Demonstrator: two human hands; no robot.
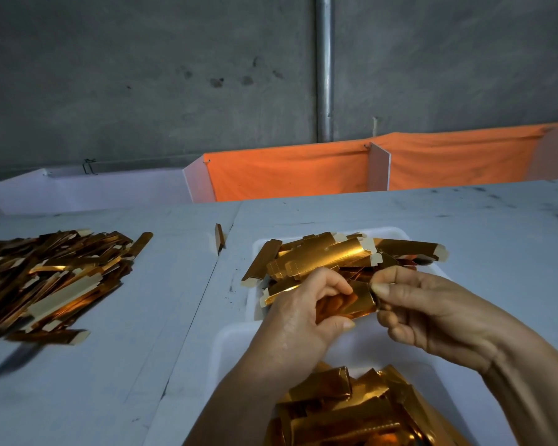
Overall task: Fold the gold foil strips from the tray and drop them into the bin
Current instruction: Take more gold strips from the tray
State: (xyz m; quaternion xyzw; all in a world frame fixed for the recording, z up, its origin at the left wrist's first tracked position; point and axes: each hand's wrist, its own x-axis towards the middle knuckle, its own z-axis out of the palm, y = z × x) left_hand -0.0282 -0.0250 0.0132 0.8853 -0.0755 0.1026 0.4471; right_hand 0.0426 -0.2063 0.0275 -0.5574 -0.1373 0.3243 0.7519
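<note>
A white tray (397,232) in the middle of the table holds a loose heap of gold foil strips (329,255). Just in front of it, my left hand (297,320) and my right hand (432,313) both pinch one gold foil strip (358,302), partly bent between them, with the left thumb under it and the right thumb on its right end. Below the hands, a white bin (236,342) at the near edge contains several folded gold pieces (351,410).
A large pile of flat gold strips (45,278) lies on the table at the left. One stray strip (219,237) stands in the seam between table boards. Orange cloth dividers (287,175) and a grey wall stand behind the table.
</note>
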